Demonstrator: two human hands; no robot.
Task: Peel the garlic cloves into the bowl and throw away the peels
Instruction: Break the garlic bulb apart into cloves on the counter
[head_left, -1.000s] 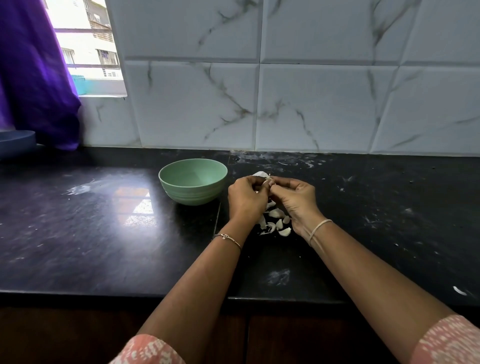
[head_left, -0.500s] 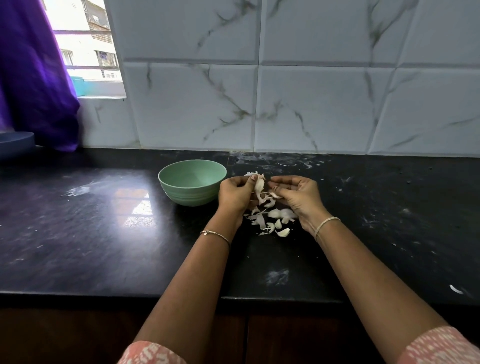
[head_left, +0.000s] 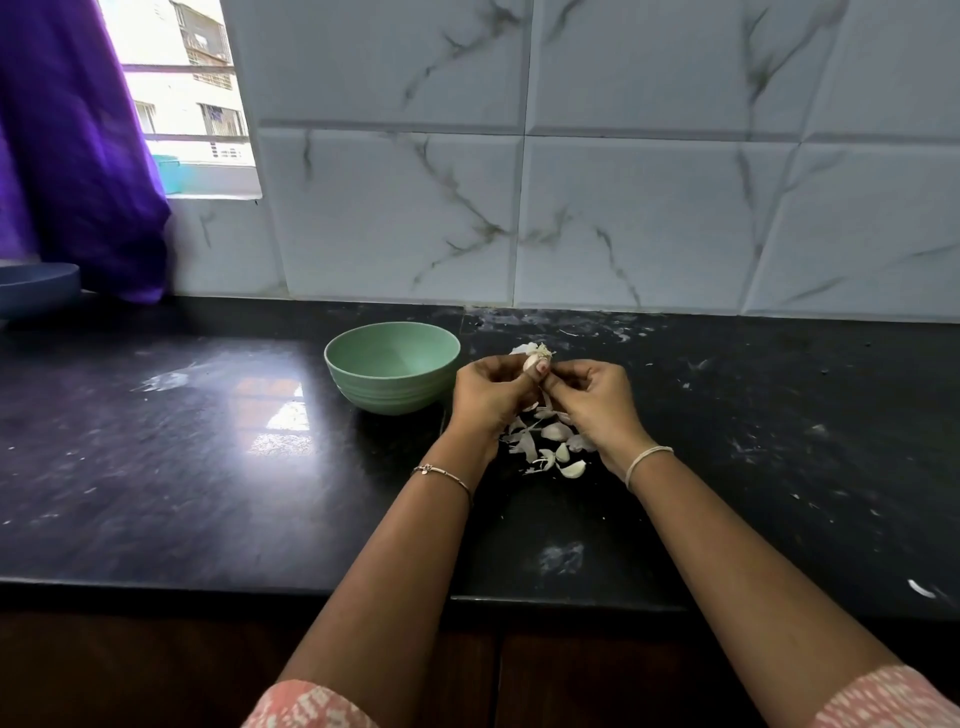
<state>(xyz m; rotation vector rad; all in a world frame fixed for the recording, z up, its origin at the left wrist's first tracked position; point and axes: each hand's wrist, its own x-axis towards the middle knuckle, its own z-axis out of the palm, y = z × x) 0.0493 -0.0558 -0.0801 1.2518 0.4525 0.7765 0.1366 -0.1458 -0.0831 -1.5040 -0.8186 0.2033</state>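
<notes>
My left hand pinches a garlic clove between thumb and fingers, just right of the green bowl. My right hand is close against it, its curled fingers meeting the left thumb at the clove. Whether the right fingers grip the clove's skin is not clear. Below both hands, a small pile of cloves and loose peels lies on the black counter. The bowl looks empty from here.
A marble-tiled wall rises behind the counter. A blue dish sits at the far left under a purple curtain by the window. The counter's front edge runs near my forearms. White flecks dot the right side.
My hands have closed together again at the clove after being slightly apart half a second ago. A strip of peel that hung from the left hand is no longer held up.
</notes>
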